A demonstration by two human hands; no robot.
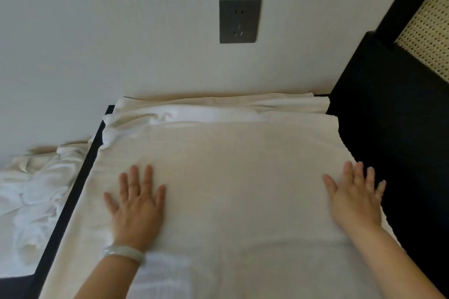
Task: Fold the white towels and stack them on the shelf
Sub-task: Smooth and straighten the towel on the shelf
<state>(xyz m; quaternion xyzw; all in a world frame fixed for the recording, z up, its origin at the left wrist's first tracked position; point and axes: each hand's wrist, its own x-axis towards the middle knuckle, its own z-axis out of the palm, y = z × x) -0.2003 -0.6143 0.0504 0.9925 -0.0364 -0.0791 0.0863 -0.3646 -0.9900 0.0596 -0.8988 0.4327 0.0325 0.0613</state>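
Observation:
A white towel (230, 165) lies spread flat over a dark-edged surface (80, 177) against the wall. My left hand (137, 204) presses flat on its left part, fingers straight and spread, a pale bangle on the wrist. My right hand (354, 194) lies flat on the towel's right edge, fingers straight. Behind the flat towel more white cloth (194, 111) is bunched along the wall.
A crumpled heap of white towels (36, 196) lies lower down at the left. Black furniture (388, 128) with a woven cane panel (427, 31) stands at the right. A grey wall socket (239, 20) is above the surface.

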